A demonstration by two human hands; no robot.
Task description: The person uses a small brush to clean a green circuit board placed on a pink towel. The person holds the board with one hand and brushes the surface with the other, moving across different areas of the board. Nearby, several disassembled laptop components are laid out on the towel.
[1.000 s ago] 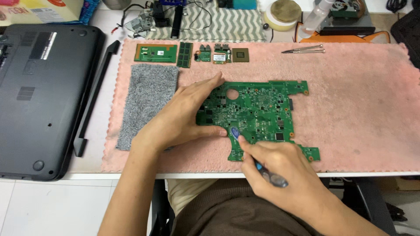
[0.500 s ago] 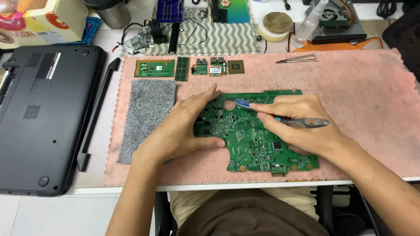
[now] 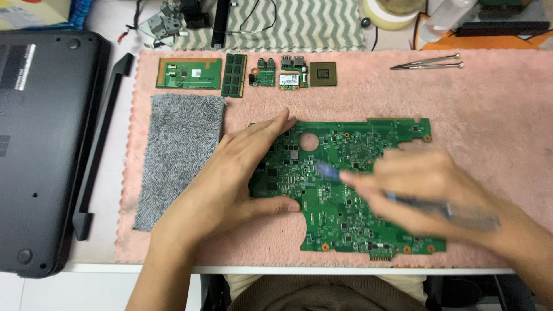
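1. Right hand is blurred over the right half of the green circuit board, fingers closed around a slim brush-like tool. Its blue tip sits on the board's middle, just below the round hole.
2. Left hand lies flat and spread, palm down: fingertips pressing the board's upper-left edge, thumb hooked along the lower notch. It grips nothing; it only pins the board.
3. The board rests face up on the pink mat, near the front edge of the desk, gold connector fingers toward the person.
4. The step in hand, I judge, is brushing the board's surface while the other hand steadies it.
5. The next stroke calls for light pressure and a firm left hand, since small components crowd the tip and the board could skate on the plush mat.
6. Just left of the left hand lies a grey cloth, touching nothing but the mat.
7. Along the mat's far edge: a row of small green cards and a square chip; further right, two metal tools side by side.
8. Far left, off the mat, a black laptop base lies next to a long black strip.
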